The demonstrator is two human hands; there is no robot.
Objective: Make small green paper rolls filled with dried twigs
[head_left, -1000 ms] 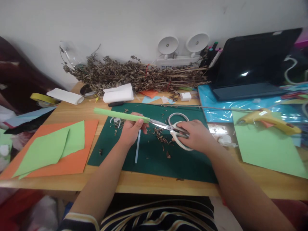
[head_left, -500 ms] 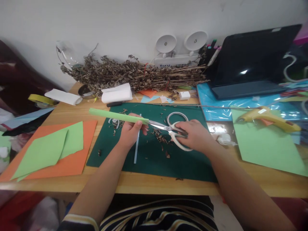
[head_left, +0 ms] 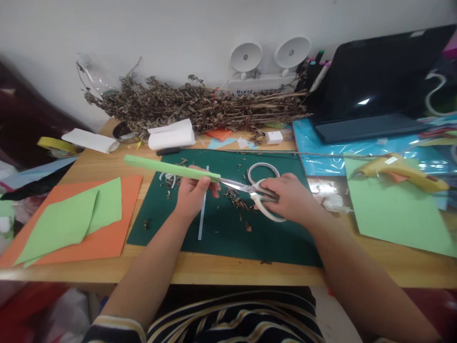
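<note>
My left hand (head_left: pixel 194 193) is closed around a long, narrow strip of folded green paper (head_left: pixel 157 165), held above the dark green cutting mat (head_left: pixel 221 243). In my right hand (head_left: pixel 291 197) are white-handled scissors (head_left: pixel 263 171), with my fingers in the handle loops. The scissors' blades meet the right end of the green paper, beside my left thumb. Below my left hand a thin whitish strip (head_left: pixel 202 219) lies on the mat. Brown dried leaf crumbs (head_left: pixel 238 202) are scattered under the blades.
A bundle of dried stems (head_left: pixel 200 105) lies along the wall, with white paper rolls (head_left: pixel 171 135) in front. Green sheets (head_left: pixel 60 221) rest on orange paper (head_left: pixel 107 243) at left. At right, a yellow glue gun (head_left: pixel 400 172) lies on green paper (head_left: pixel 400 219), before a dark tablet (head_left: pixel 385 81).
The view has shifted slightly. Both hands keep their holds, and the scissors stay at the end of the green paper, whose far left end sits a little farther left.
</note>
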